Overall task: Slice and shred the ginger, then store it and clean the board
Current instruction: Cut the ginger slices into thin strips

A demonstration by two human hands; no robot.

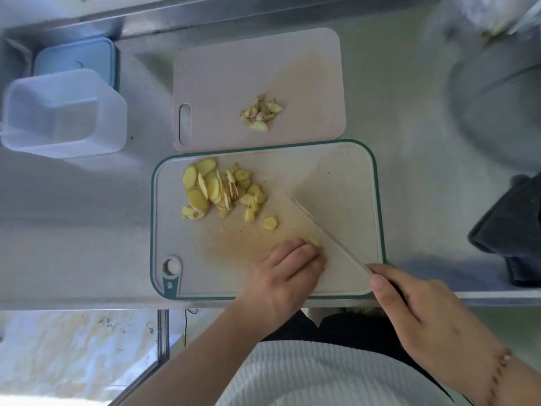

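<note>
A green-rimmed cutting board (pixel 345 177) lies in front of me on the steel counter. A heap of yellow ginger slices (pixel 218 189) sits on its upper left part, with one loose slice (pixel 270 222) nearer the middle. My left hand (pixel 282 276) has its fingers curled over a small ginger piece (pixel 315 241), holding it on the board. My right hand (pixel 421 312) grips the handle of a knife (pixel 328 232); the blade lies diagonally, its edge right beside the ginger piece.
A pink cutting board (pixel 222 68) with ginger trimmings (pixel 261 112) lies behind. A clear plastic container (pixel 63 112) and a blue lidded box (pixel 74 58) stand at the far left. A dark cloth (pixel 509 230) lies at the right, with a metal bowl (pixel 497 92) behind it.
</note>
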